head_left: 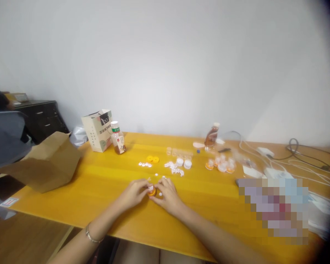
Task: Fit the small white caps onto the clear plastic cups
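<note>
Near the front middle of the table, a small round orange piece with a white top (151, 191) sits between my two hands. My left hand (136, 192) pinches it from the left, its fingers closed. From the right, my right hand (167, 195) grips its edge between thumb and fingers. Small white discs (160, 194) lie close to the right fingers. Beyond the hands are yellow round pieces (153, 159), a row of white discs (145, 164), a scatter of small white pieces (174, 168), stacked white round pieces (187, 164) and clear little cups (169, 151).
Orange-based pieces with clear tops (221, 165) cluster to the right, near white cables (305, 167) and a pixelated patch (277, 209). A dark drink bottle (212, 135) stands by the wall. Leftward are a labelled bottle (118, 139), a paper gift bag (97, 132) and a brown bag (49, 161).
</note>
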The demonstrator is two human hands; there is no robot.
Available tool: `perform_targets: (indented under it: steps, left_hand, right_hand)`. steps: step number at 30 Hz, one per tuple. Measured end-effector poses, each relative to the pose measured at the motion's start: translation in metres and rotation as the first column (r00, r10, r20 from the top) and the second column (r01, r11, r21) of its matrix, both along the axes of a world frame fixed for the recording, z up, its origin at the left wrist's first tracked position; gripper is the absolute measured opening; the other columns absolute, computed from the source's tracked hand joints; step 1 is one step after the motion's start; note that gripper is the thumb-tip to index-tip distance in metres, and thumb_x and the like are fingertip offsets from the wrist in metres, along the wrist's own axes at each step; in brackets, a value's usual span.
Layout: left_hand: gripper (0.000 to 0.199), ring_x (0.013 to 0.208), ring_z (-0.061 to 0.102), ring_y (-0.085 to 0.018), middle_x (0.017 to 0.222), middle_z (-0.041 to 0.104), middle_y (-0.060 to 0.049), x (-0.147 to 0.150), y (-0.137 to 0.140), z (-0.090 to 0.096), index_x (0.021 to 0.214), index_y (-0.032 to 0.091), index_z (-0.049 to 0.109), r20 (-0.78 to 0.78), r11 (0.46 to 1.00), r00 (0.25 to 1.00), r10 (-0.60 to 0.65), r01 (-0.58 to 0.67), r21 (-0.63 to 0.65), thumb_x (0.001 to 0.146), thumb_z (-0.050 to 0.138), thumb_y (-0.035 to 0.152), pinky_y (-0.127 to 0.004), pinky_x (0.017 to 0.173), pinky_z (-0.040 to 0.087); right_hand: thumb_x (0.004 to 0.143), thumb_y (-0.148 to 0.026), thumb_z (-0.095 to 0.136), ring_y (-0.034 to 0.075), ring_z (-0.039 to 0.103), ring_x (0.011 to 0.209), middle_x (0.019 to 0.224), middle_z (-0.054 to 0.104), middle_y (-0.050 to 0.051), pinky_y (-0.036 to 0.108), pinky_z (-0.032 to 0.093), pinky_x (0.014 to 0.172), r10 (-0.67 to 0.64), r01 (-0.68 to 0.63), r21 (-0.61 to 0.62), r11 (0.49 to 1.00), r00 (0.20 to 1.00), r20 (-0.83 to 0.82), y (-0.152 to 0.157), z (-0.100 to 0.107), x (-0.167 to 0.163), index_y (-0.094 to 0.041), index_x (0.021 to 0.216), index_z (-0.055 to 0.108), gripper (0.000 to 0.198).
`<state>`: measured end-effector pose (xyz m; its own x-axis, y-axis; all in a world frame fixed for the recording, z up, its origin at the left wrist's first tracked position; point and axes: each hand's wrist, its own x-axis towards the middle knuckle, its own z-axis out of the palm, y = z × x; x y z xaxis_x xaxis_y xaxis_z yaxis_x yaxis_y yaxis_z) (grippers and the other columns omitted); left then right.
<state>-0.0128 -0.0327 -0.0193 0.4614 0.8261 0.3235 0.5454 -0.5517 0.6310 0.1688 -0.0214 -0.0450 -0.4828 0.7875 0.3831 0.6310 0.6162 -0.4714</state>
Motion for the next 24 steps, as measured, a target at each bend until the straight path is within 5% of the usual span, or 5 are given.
perform_targets:
  steps: [7,13,16,19,24]
  left_hand:
    - [0.022,0.078,0.055,-0.014,0.084,0.062,-0.004,0.011,0.008,0.021,0.091,0.018,0.06,0.04,0.999,0.999,-0.02,0.019,0.032,0.081,0.046,0.031,-0.024,0.075,0.043]
    - [0.02,0.077,0.054,-0.013,0.083,0.059,-0.005,0.039,0.042,0.039,0.086,0.015,0.062,0.12,0.991,0.986,-0.119,0.111,0.077,0.078,0.051,0.029,-0.024,0.073,0.044]
    - [0.027,0.082,0.056,-0.014,0.092,0.059,-0.007,0.054,0.075,0.035,0.095,0.016,0.059,0.169,0.993,0.979,-0.116,0.109,0.049,0.075,0.054,0.032,-0.025,0.075,0.045]
    - [0.029,0.095,0.054,-0.018,0.105,0.057,-0.009,0.069,0.118,0.026,0.105,0.016,0.055,0.172,0.998,0.984,0.043,-0.05,0.037,0.081,0.045,0.03,-0.03,0.083,0.043]
    - [0.039,0.113,0.042,-0.024,0.118,0.049,-0.015,0.093,0.175,0.006,0.114,0.011,0.048,0.097,0.986,0.985,0.144,-0.151,0.066,0.075,0.048,0.013,-0.038,0.097,0.029]
  right_hand:
    - [0.071,-0.034,0.058,0.019,0.05,0.086,0.088,0.055,0.003,0.034,0.041,0.077,0.007,-0.059,-0.156,0.986,0.949,-0.315,0.004,0.006,0.005,-0.023,0.088,0.056,0.02]
    - [0.065,-0.037,0.064,0.017,0.059,0.078,0.084,0.064,0.003,0.032,0.046,0.074,-0.169,-0.26,-0.421,0.869,0.644,-0.746,0.022,0.008,0.016,-0.02,0.09,0.051,0.033]
    - [0.06,-0.036,0.069,0.018,0.061,0.076,0.082,0.065,0.003,0.034,0.046,0.075,-0.29,-0.223,-0.472,0.853,0.55,-0.783,0.029,0.01,0.025,-0.02,0.09,0.051,0.039]
    - [0.056,-0.034,0.071,0.017,0.061,0.076,0.082,0.065,0.002,0.033,0.045,0.076,-0.38,-0.178,-0.518,0.836,0.492,-0.783,0.032,0.01,0.032,-0.02,0.089,0.052,0.04]
    - [0.056,-0.034,0.071,0.016,0.06,0.074,0.078,0.065,0.001,0.032,0.045,0.075,-0.419,-0.161,-0.551,0.819,0.489,-0.765,0.031,0.009,0.035,-0.019,0.088,0.054,0.04]
